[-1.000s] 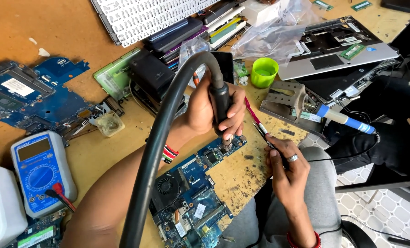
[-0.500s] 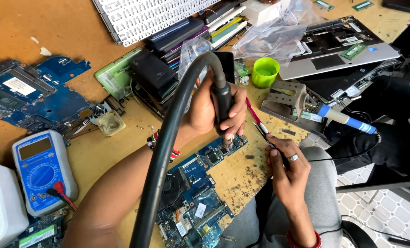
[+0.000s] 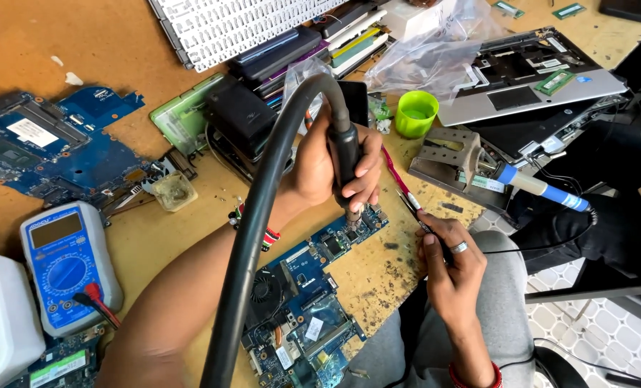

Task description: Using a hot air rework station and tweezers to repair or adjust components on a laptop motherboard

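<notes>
My left hand (image 3: 331, 169) grips the black handle of a hot-air tool (image 3: 346, 154), whose thick black hose (image 3: 259, 223) arcs down toward me. The nozzle points down at the top end of a blue circuit board (image 3: 313, 287) lying on the worn wooden bench. My right hand (image 3: 446, 262), wearing a ring, holds thin tweezers (image 3: 410, 205) with red grips, their tips close to the board's right corner beside the nozzle.
A blue multimeter (image 3: 65, 262) lies at the left, above it another blue board (image 3: 47, 147). A green cup (image 3: 415, 113), a metal holder with a blue soldering iron (image 3: 532, 185), an opened laptop base (image 3: 529, 72), a white keyboard (image 3: 227, 25) and stacked parts crowd the back.
Both hands stay almost still over the board; the nozzle and the tweezers have shifted only slightly.
</notes>
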